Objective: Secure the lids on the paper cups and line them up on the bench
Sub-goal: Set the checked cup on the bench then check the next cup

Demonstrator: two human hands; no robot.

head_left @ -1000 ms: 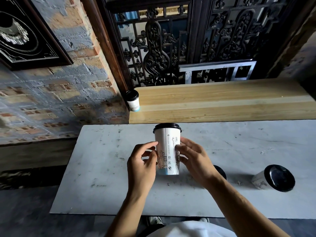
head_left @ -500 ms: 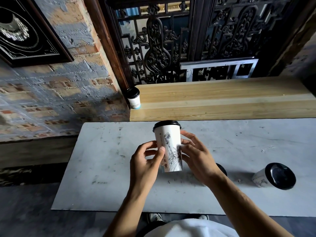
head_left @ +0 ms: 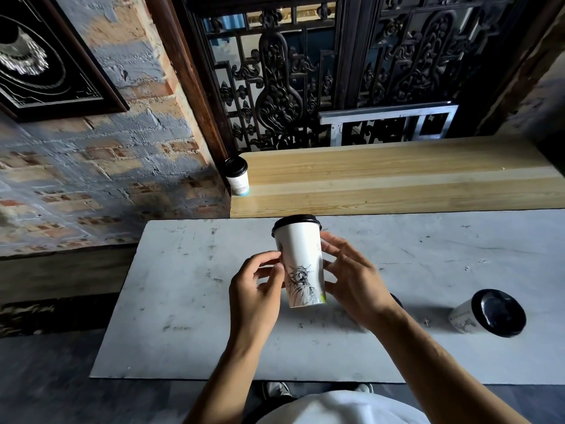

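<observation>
**Lidded cup in hand, bench is next**

We've got the paper cup [head_left: 301, 264] upright above the grey worktop [head_left: 183, 301], lid [head_left: 296, 221] on. Left hand [head_left: 253, 296] and right hand [head_left: 351, 281] grip its sides with curled fingers. Next we'd carry it beside the cup on the bench [head_left: 238, 179].

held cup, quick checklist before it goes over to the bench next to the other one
1. Lid seated on the held cup: ok on the side shown; far rim cannot tell.
2. Grip: left hand and right hand both hold the cup wall: ok.
3. Cup upright: ok, slightly tilted.
4. Free space on the wooden bench beside the lidded cup at its left end: ok.
5. Other cups done: not ok, a lidded cup stands on the grey table.
6. Object behind the right wrist: cannot tell.
</observation>
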